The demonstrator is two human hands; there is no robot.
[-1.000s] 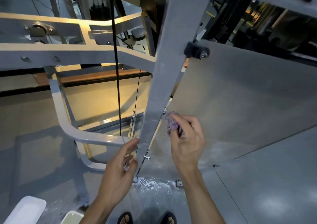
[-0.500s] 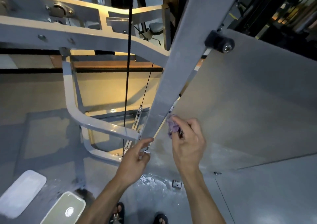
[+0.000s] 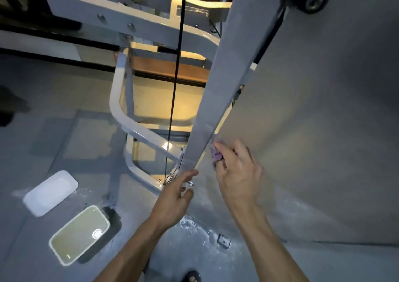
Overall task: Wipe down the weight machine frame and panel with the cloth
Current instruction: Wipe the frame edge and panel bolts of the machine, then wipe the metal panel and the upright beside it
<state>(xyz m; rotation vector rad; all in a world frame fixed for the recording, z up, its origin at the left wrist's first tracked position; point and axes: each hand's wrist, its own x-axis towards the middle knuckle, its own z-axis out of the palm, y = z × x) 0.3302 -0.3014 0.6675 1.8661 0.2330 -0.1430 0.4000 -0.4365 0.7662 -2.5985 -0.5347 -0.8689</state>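
Note:
A grey upright frame post point(image 3: 224, 83) of the weight machine runs from top right down to the middle. To its right spreads the large grey panel point(image 3: 323, 130). My right hand point(image 3: 237, 173) grips a small bunched purple cloth point(image 3: 216, 155) and holds it against the panel's lower left edge, right beside the post. My left hand point(image 3: 176, 193) is at the foot of the post with relaxed fingers, fingertips touching its lower end. White curved frame tubes point(image 3: 138, 130) and a black cable point(image 3: 176, 83) lie left of the post.
On the grey floor at lower left sit a rectangular tub of yellowish liquid point(image 3: 79, 234) and its white lid point(image 3: 50, 192). Wet white smears point(image 3: 194, 223) mark the floor by the post's base. A sandalled foot point(image 3: 191, 276) shows at the bottom edge.
The view has tilted down and left, bringing the tub and lid further into sight. My right hand keeps the cloth at the panel edge; my left hand stays at the post's foot.

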